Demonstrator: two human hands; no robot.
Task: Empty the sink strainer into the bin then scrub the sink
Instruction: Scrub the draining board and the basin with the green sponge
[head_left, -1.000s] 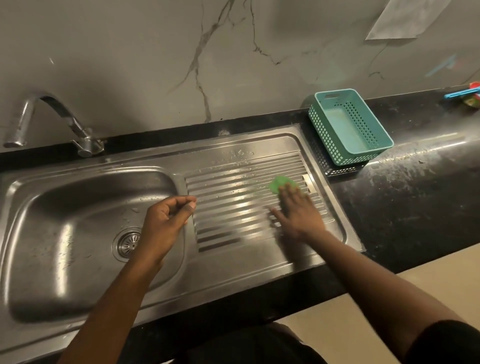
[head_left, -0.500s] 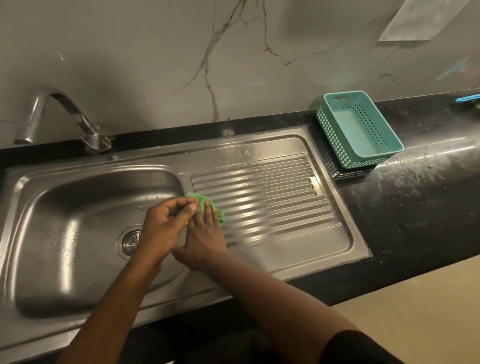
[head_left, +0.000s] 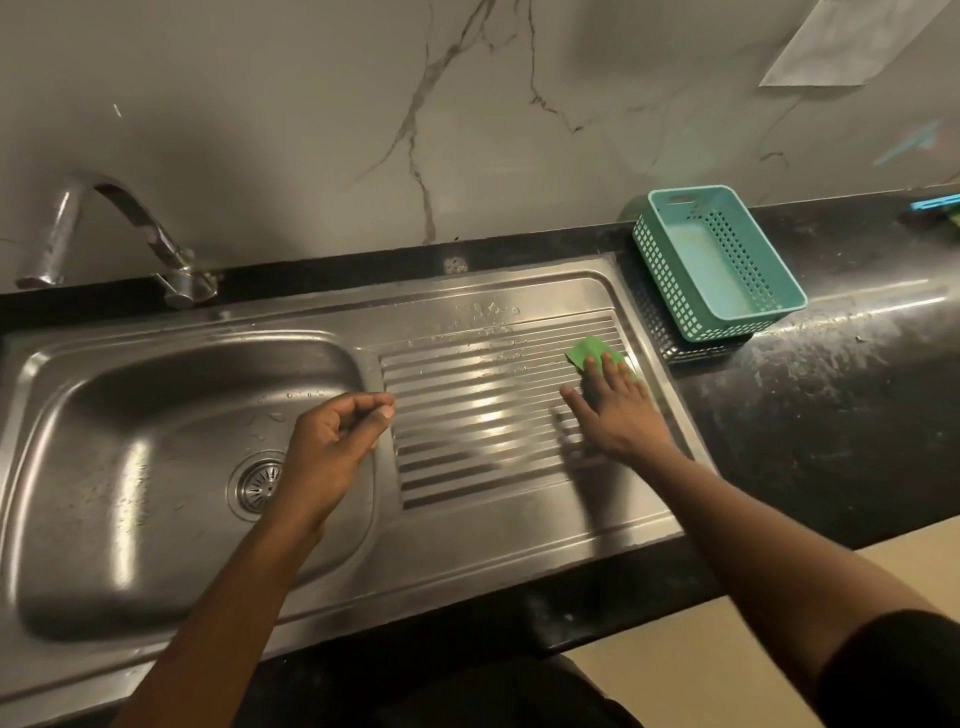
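Observation:
A steel sink has its basin on the left and a ribbed drainboard on the right. The round strainer sits in the basin's drain, partly hidden behind my left wrist. My right hand lies flat on the drainboard's right end, fingers pressing a green scrub pad onto the ribs. My left hand hovers over the basin's right edge, fingers curled loosely with nothing visible in them.
A curved tap stands behind the basin at the left. A teal perforated basket sits on the black counter right of the drainboard. A marble wall rises behind. The counter's front edge runs below the sink.
My right hand slid the green pad from the drainboard's left edge, beside my left hand, across to its right end. My left hand has stayed over the basin's edge.

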